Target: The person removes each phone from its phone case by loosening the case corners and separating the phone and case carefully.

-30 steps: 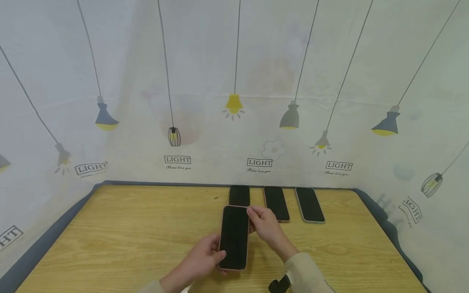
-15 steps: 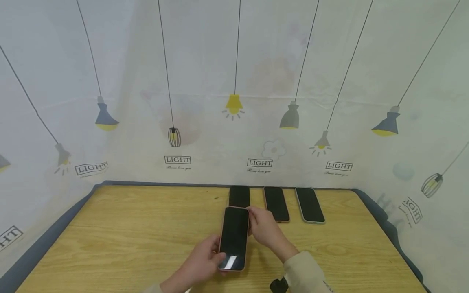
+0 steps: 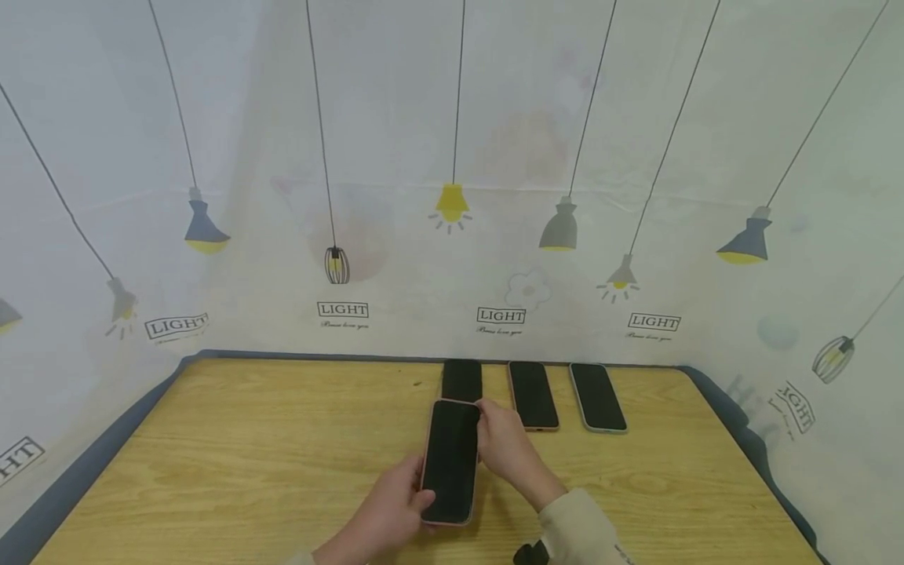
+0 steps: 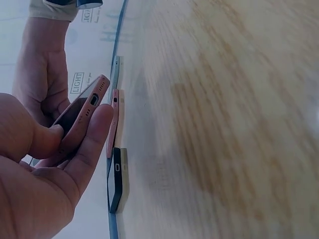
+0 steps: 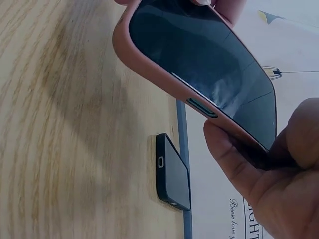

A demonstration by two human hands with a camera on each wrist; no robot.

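Note:
In the head view a smartphone (image 3: pixel 450 459) in a pink case is held screen up by both hands, its screen dark. My left hand (image 3: pixel 387 504) grips the lower left side, thumb over the front edge. At the upper right corner my right hand (image 3: pixel 510 446) pinches the case. The left wrist view shows the charging port on the end of the held phone (image 4: pixel 82 117), which is raised off the table. Seen from the right wrist, fingers and thumb of the right hand (image 5: pixel 284 172) clasp one end of this phone (image 5: pixel 199 57), near a side button cutout.
Along the back edge of the wooden table (image 3: pixel 268 439) lie a black-cased phone (image 3: pixel 462 379), a pink-cased phone (image 3: pixel 534 396) and a pale-cased phone (image 3: pixel 598 398). The black one is partly hidden behind the held phone. A lamp-printed cloth (image 3: pixel 395 157) hangs behind and at both sides.
The held phone has tipped and lowered slightly. A bright reflection low on its screen half a second ago is gone. My right thumb has slid off the front corner toward the side.

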